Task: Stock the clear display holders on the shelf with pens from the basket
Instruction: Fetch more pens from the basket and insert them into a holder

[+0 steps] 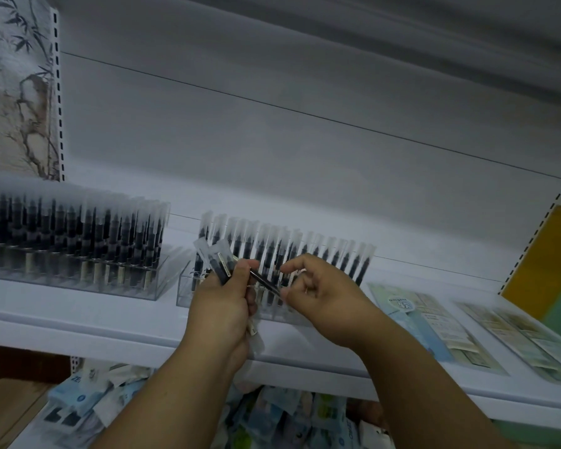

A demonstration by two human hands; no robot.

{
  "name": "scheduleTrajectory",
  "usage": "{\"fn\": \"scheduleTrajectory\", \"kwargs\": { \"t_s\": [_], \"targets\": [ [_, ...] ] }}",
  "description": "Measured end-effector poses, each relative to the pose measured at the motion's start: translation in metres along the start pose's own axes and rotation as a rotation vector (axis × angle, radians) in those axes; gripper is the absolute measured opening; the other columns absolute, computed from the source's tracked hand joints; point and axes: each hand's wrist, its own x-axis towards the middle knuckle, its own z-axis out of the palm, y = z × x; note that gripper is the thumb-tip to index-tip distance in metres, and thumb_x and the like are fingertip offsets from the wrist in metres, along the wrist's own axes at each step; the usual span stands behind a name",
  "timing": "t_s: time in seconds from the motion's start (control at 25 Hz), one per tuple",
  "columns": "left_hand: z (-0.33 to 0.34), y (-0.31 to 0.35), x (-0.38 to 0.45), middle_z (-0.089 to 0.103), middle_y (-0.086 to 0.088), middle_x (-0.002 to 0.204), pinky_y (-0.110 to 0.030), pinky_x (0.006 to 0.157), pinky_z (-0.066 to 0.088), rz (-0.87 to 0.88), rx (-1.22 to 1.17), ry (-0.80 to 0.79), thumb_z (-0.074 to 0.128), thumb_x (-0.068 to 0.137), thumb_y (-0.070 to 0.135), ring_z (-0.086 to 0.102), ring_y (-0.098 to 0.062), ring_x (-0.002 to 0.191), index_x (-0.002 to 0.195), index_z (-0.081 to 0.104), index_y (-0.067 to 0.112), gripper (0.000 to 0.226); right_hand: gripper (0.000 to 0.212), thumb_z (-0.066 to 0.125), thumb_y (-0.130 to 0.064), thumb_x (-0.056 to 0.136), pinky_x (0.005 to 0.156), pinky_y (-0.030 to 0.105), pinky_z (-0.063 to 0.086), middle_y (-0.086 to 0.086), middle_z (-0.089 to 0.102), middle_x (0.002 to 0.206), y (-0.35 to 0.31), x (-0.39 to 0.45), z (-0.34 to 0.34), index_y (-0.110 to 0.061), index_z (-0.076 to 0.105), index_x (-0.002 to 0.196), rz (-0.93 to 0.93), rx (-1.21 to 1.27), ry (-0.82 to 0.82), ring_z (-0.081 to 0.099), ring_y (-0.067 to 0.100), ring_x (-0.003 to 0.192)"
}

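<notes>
My left hand is curled round a small bundle of black pens in clear plastic sleeves, their capped ends fanning up and to the left above my knuckles. My right hand pinches the lower end of one slim black pen between thumb and forefinger; that pen lies slanted between my two hands, its upper end touching the fingertips of my left. The hands are close together, just in front of the shelf edge.

Right behind them, on the white metal shelf, stands a clear acrylic display holder with a row of upright black pens with frosted caps along its back; its front left corner shows no pens. To the left, a little apart from it, a second clear acrylic display holder is packed with dark pens standing in rows. To the right of my hands, flat packets with pale blue and green printed card lie on the shelf, and further right more flat cream-coloured packets.

Below the shelf edge, between and beside my forearms, a jumble of blue, white and green wrapped packets shows, too blurred to read. At the far left hangs a panel painted with bamboo and branches; at the far right, a yellow and green surface.
</notes>
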Motion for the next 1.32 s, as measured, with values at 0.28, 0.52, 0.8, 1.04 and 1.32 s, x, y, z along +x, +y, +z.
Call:
{"fn": "scheduleTrajectory", "kwargs": {
  "t_s": [0.28, 0.52, 0.8, 1.04, 1.32],
  "targets": [
    [0.015, -0.002, -0.001, 0.061, -0.002, 0.064, -0.021, 0.038, 0.030, -0.103, -0.209, -0.048, 0.054, 0.099, 0.021, 0.034, -0.009, 0.043, 0.086, 0.062, 0.008, 0.020, 0.015, 0.065, -0.020, 0.092, 0.041, 0.021, 0.030, 0.003, 0.049, 0.057, -0.004, 0.000, -0.006, -0.010, 0.063, 0.080, 0.087, 0.849, 0.381, 0.034, 0.011, 0.045],
    [0.014, 0.000, 0.000, 0.055, -0.001, 0.056, -0.020, 0.037, 0.031, -0.176, -0.193, -0.084, 0.054, 0.098, 0.027, 0.036, -0.008, 0.039, 0.081, 0.063, 0.006, 0.029, 0.027, 0.056, -0.036, 0.097, 0.052, 0.025, 0.041, 0.003, 0.048, 0.060, -0.008, 0.008, -0.035, -0.016, 0.065, 0.081, 0.036, 0.326, 0.753, 0.039, 0.010, 0.052],
    [0.011, -0.004, -0.002, 0.056, -0.001, 0.060, -0.025, 0.049, 0.035, -0.230, -0.161, -0.131, 0.053, 0.099, 0.029, 0.042, -0.011, 0.048, 0.090, 0.066, 0.005, 0.028, 0.027, 0.055, -0.034, 0.098, 0.059, 0.023, 0.043, -0.003, 0.059, 0.072, -0.018, 0.031, -0.060, -0.014, 0.061, 0.081, -0.066, -0.286, 0.548, 0.053, 0.008, 0.065],
    [0.019, -0.003, -0.001, 0.054, -0.003, 0.062, -0.028, 0.050, 0.036, -0.225, -0.144, -0.167, 0.048, 0.101, 0.026, 0.042, -0.012, 0.049, 0.097, 0.067, 0.002, 0.031, 0.033, 0.053, -0.033, 0.099, 0.063, 0.031, 0.046, 0.004, 0.062, 0.074, -0.012, 0.053, -0.049, -0.008, 0.055, 0.079, -0.025, -0.439, 0.287, 0.061, 0.025, 0.071],
    [0.014, 0.000, -0.006, 0.040, -0.001, 0.055, -0.024, 0.037, 0.029, -0.308, -0.026, -0.254, 0.045, 0.101, 0.039, 0.029, -0.012, 0.042, 0.101, 0.060, 0.006, 0.036, 0.019, 0.059, -0.031, 0.096, 0.057, 0.028, 0.036, -0.008, 0.048, 0.071, 0.015, 0.051, -0.015, -0.020, 0.049, 0.084, -0.179, -0.170, 0.631, 0.043, 0.008, 0.063]
  ]
}}
